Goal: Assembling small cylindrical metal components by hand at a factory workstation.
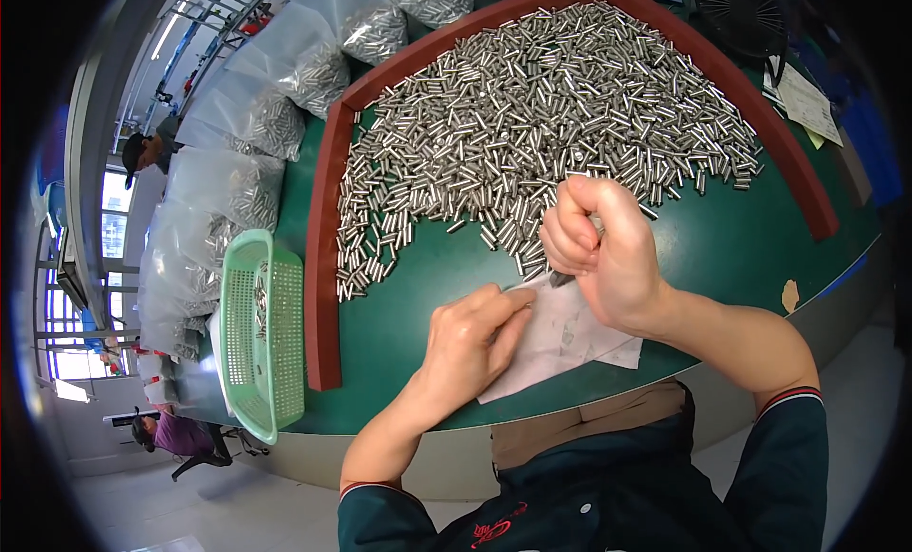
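Note:
A large spread of short, shiny metal pins (551, 115) covers the far part of the green table. My right hand (608, 257) is curled into a fist just in front of the pins. A small dark piece (560, 279) shows under its lower edge; what the fingers enclose is hidden. Beneath both hands lies a pale pinkish cloth (579, 335) with grey smudges, near the table's front edge. My left hand (470, 343) is bent at the cloth's left side, thumb and forefinger drawn together on its upper edge.
A dark red raised border (328, 257) frames the pins. Left of it stands a green mesh basket (288, 343) with a few pins inside. Clear bags of pins (275, 124) line the far left. Papers (803, 105) and a black fan (739, 18) are at the far right. Two people are farther left.

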Tool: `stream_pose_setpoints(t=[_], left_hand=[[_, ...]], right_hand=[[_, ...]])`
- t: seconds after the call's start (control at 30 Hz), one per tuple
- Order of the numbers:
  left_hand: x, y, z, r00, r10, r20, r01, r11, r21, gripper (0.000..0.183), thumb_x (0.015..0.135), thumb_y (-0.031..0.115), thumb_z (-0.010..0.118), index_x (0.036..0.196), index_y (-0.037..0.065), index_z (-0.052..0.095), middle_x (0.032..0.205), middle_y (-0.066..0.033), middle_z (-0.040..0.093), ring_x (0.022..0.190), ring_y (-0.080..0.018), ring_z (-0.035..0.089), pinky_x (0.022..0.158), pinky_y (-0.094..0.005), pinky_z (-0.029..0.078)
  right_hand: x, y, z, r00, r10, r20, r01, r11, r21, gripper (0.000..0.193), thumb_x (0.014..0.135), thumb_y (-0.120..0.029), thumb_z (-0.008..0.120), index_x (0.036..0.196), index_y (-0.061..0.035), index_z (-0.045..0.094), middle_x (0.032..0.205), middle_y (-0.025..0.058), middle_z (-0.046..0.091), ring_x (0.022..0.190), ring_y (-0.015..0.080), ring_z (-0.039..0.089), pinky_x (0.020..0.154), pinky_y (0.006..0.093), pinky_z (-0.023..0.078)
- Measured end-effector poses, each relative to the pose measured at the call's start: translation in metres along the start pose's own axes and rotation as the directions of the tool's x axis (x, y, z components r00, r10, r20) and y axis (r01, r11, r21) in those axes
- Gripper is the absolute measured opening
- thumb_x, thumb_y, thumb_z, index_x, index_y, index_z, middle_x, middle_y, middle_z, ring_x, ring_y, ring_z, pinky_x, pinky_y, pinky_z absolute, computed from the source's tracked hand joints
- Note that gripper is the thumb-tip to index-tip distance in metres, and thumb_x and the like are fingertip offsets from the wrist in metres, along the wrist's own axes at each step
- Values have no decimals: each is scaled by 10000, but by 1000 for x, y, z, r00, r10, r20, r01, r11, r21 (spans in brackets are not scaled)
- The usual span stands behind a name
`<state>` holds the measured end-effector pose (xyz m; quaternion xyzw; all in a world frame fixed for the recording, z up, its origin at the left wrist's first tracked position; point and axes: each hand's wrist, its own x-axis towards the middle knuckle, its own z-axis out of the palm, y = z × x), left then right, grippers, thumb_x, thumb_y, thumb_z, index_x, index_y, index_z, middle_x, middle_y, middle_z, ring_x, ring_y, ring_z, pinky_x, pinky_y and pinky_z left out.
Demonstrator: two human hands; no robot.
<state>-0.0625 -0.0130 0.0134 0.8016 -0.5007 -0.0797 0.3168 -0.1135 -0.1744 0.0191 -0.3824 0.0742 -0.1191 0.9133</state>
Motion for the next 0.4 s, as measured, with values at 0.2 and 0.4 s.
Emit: stream_pose_setpoints(t=[0.2,0.4], left_hand=[[2,2,1,996,-89,1,89,996,22,86,702,58,622,749,24,557,590,-95,527,430,-226,481,417,-322,387],[0,1,-1,978,-201,63,198,979,43,88,710,66,619,727,27,542,537,-87,507,406,-187,479,404,-308,381]], right_hand=[[-7,3,4,999,-27,16,27,1000,-8,365,849,-220,315,503,-112,274,412,-19,247,401,85,178,401,250,169],[-8,15,-1,998,-3,58,2,1000,23,337,825,-183,327,505,-84,292,457,-19,276,431,65,213,409,236,182]])
